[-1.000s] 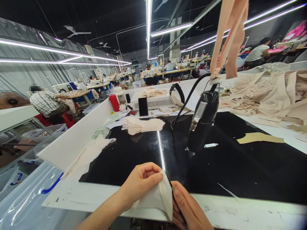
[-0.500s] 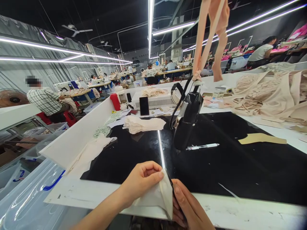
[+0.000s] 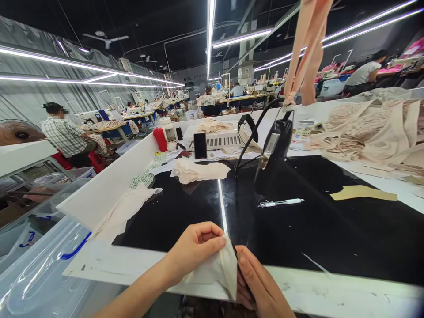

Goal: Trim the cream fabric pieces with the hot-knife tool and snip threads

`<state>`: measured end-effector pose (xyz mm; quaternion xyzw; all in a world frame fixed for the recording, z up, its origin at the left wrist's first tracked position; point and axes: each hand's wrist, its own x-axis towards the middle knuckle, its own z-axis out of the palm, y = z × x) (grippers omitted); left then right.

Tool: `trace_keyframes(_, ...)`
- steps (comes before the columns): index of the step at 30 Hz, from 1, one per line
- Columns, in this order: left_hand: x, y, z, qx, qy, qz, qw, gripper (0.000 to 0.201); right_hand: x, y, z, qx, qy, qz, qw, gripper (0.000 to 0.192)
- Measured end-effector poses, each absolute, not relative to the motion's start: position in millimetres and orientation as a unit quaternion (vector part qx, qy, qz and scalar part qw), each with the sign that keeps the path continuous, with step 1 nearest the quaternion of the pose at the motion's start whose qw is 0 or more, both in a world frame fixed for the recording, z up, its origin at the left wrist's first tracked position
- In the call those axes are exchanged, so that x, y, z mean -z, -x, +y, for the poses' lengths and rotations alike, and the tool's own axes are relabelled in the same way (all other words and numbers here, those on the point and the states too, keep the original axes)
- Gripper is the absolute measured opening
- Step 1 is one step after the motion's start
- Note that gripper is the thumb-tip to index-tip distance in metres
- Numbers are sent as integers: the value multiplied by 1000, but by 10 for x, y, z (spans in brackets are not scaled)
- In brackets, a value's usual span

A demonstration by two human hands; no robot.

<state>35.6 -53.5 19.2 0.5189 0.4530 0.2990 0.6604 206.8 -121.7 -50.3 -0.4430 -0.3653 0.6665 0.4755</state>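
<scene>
a small piece of cream fabric (image 3: 218, 274) is sitting at the near edge of the table, pinched between both hands just in front of the black work surface (image 3: 331, 238). the left hand (image 3: 195, 249) is curling over its upper edge, thumb and fingers closed on the cloth. the right hand (image 3: 258, 287) is pressing against the fabric's right side with its fingers closed around something thin and dark, too hidden to identify. just beyond the hands a bright strip of light is reflecting along the black surface. farther out, a white pen (image 3: 281, 202) is lying on the black surface, and a black hand tool (image 3: 277, 143) is hanging above it from peach fabric strips (image 3: 306, 48), its cord looping down to the left. a stack of cream cut pieces (image 3: 198, 171) is lying far left of the pen, with a dark phone (image 3: 200, 145) standing behind it against a white box (image 3: 218, 139). a red bottle (image 3: 160, 140) is standing at the far left corner. a heap of beige fabric (image 3: 374, 128) is piling up at the far right. a person in a checked shirt (image 3: 64, 134) is sitting at another table far to the left.
</scene>
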Motion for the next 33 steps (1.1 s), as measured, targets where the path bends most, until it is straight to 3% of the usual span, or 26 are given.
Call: trace_keyframes(33, -119, -336, -550, -286, -531, 449, 660, 77, 481, -2041, -1237, -680, 427, -333, 494, 80)
